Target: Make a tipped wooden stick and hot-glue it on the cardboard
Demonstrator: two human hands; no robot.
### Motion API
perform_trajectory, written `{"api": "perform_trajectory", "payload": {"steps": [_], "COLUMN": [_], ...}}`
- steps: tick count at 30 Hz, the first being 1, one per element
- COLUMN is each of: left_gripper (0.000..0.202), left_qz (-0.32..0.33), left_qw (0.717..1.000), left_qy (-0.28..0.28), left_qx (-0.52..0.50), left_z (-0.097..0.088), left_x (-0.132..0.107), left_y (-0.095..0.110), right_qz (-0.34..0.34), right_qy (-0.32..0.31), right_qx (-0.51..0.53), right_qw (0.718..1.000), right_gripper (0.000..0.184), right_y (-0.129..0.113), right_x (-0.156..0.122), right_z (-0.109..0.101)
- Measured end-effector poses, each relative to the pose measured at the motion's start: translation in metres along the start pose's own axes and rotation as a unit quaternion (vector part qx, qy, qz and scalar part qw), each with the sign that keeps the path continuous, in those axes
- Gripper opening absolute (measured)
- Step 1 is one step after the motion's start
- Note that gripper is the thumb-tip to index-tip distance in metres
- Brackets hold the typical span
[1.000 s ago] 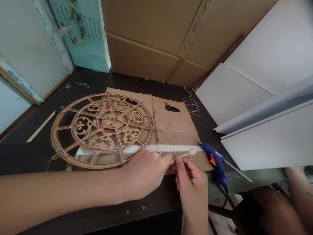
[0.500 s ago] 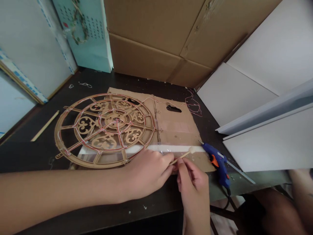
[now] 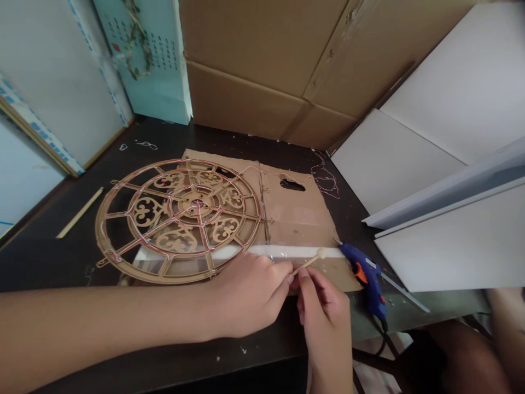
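Note:
A thin wooden stick with a whitish lump at its far end is pinched between both hands. My left hand closes its thumb and forefinger on the near end, its knuckles by the rim of the wheel. My right hand grips the stick just beside it, thumb on top. The large round openwork wheel, tan with scroll panels and red and white wires along its ribs, lies flat to the left, partly over a cardboard sheet.
A blue glue gun with an orange trigger lies at the right. Another stick rests on the dark table at the left. Cardboard and white panels stand around. Another person's arm shows at the right edge.
The view has shifted slightly, so the scene sits a little lower and further right. Both hands keep hold of the stick, with only a slight movement at the left fingertips.

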State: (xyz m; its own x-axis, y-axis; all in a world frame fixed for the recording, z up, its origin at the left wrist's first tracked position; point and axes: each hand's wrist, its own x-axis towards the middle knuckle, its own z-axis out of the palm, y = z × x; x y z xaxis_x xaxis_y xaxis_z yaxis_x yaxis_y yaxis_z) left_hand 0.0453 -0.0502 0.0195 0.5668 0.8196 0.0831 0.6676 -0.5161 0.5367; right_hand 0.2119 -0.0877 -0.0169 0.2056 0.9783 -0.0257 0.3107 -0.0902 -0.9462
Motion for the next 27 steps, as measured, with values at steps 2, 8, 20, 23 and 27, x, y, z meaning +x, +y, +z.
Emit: {"api": "perform_trajectory", "payload": {"steps": [2, 8, 20, 23, 27], "left_gripper": [0.027, 0.032, 0.03, 0.028, 0.028], "left_qz": [0.011, 0.012, 0.009, 0.011, 0.018], "left_qw": [1.0, 1.0, 1.0, 1.0, 1.0], "left_qy": [0.003, 0.02, -0.002, -0.006, 0.003], "left_qx": [0.007, -0.013, -0.022, -0.028, -0.021], "left_z": [0.0, 0.004, 0.005, 0.006, 0.007], "left_x": [0.001, 0.0, 0.0, 0.0, -0.001], "left_y": [-0.001, -0.002, -0.002, -0.002, -0.003], "right_qz": [0.002, -0.003, -0.118, -0.176, -0.208], "right_qy": [0.0, 0.007, 0.067, 0.081, 0.118], "right_qx": [0.008, 0.023, -0.283, -0.32, -0.332], "right_qw": [1.0, 1.0, 0.949, 0.928, 0.912], "right_gripper": [0.035, 0.036, 0.039, 0.034, 0.028], "right_y": [0.001, -0.004, -0.007, -0.002, 0.004], "right_x": [0.001, 0.001, 0.001, 0.003, 0.0], "right_z": [0.0, 0.003, -0.053, -0.058, -0.052]}}
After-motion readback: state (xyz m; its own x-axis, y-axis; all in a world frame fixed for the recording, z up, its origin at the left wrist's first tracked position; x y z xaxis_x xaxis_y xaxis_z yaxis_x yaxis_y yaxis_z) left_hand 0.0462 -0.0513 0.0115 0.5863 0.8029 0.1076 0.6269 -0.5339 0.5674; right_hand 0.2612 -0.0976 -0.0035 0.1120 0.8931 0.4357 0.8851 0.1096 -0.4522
